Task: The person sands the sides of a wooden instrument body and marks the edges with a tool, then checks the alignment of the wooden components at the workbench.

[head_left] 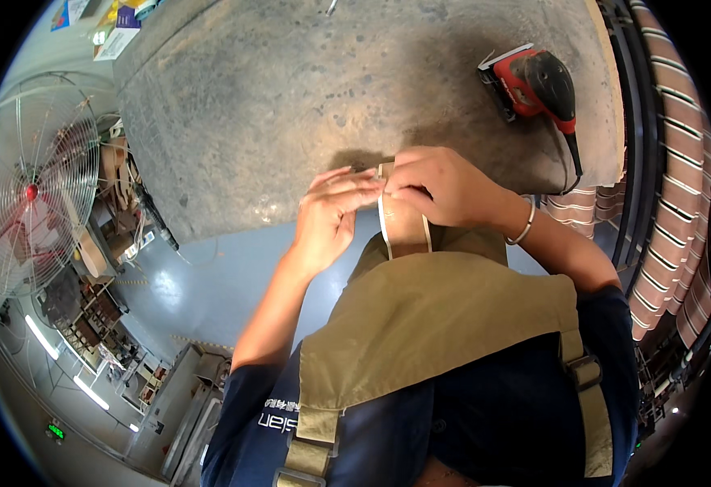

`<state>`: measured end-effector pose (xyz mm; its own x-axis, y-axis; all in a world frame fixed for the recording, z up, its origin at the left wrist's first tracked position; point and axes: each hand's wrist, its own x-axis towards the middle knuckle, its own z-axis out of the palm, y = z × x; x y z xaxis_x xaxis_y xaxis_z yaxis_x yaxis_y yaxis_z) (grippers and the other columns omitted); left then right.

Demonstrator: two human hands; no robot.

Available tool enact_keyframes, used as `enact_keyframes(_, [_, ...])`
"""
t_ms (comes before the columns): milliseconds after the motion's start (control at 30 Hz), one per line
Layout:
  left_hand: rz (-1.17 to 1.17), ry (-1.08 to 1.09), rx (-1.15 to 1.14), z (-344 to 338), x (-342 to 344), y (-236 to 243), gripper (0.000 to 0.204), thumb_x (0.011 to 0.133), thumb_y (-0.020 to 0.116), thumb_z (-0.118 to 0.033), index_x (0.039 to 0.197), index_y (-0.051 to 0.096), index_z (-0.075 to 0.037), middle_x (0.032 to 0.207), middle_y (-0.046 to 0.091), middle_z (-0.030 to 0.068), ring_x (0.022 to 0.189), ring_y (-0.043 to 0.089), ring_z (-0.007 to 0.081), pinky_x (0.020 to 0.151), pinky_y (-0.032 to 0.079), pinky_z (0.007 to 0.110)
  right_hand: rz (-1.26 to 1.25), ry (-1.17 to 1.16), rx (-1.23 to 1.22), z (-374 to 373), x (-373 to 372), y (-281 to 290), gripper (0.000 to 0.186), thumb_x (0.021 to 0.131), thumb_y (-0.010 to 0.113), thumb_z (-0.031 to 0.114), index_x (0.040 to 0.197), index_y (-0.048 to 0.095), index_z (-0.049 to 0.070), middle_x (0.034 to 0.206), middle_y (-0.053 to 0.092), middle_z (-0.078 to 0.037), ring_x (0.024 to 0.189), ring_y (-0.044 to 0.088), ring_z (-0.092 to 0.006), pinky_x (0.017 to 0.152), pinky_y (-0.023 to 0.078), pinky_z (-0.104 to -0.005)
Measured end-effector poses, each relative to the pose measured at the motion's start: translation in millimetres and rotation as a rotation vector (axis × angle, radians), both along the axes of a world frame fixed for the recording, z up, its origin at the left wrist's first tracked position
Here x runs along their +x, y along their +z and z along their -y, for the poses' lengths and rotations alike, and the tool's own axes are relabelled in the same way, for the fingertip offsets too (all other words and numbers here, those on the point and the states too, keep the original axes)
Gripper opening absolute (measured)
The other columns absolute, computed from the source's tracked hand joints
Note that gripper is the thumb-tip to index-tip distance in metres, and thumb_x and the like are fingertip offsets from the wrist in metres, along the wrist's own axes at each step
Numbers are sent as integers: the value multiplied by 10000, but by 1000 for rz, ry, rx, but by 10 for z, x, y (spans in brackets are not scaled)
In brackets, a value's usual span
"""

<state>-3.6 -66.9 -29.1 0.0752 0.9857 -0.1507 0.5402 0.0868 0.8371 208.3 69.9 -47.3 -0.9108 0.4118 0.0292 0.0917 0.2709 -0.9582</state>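
A brown, wood-like piece with pale edge strips (406, 230) extends from the front edge of the workbench (274, 105) toward my apron (445, 325). My left hand (331, 207) lies at its left edge, fingers stretched out and fingertips against it, close to the other hand's fingertips. Over the top of the piece, my right hand (436, 185) is closed, with thumb and fingers pinched near the left pale edge. Whatever sits in that pinch is hidden by the fingers. The far end of the piece is mostly covered by both hands.
A red and black power sander (530, 84) rests on the bench at the right, its cord dropping over the edge. A large wire-caged fan (32, 191) stands at the left. Striped brown cloth (668, 162) hangs at the right. Boxes (118, 34) sit at the far left.
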Motion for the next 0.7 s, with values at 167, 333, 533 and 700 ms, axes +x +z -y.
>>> enact_keyframes(167, [-39, 112, -19, -73, 80, -2, 468, 803, 535, 195, 1096, 808, -48, 1198, 793, 101, 1283, 691, 279, 1183, 446, 454, 91, -26, 6, -54, -47, -35, 74, 918, 669, 69, 902, 719, 16, 838, 648, -130, 773, 630, -329, 703, 502, -430])
enact_keyframes(333, [-59, 42, 20, -2, 67, -11, 477, 806, 534, 194, 1115, 806, -48, 1219, 786, 109, 1293, 684, 288, 1181, 445, 456, 60, -29, 127, 26, -29, -42, 72, 926, 675, 83, 915, 712, 21, 861, 642, -137, 799, 628, -343, 713, 502, -441])
enact_keyframes(533, [-47, 65, 43, 36, 88, 38, 481, 813, 509, 188, 1123, 801, -35, 1219, 785, 121, 1298, 684, 299, 1182, 437, 461, 56, -11, 99, -10, -32, 28, 77, 938, 663, 74, 892, 688, 18, 844, 610, -135, 809, 608, -361, 727, 497, -452])
enact_keyframes(700, [-84, 43, 68, 29, 82, -9, 490, 798, 501, 206, 1112, 798, -24, 1227, 784, 130, 1316, 675, 303, 1177, 437, 465, 59, -36, 127, 56, -32, 26, 119, 928, 627, 98, 842, 676, 31, 828, 613, -141, 798, 614, -369, 706, 499, -467])
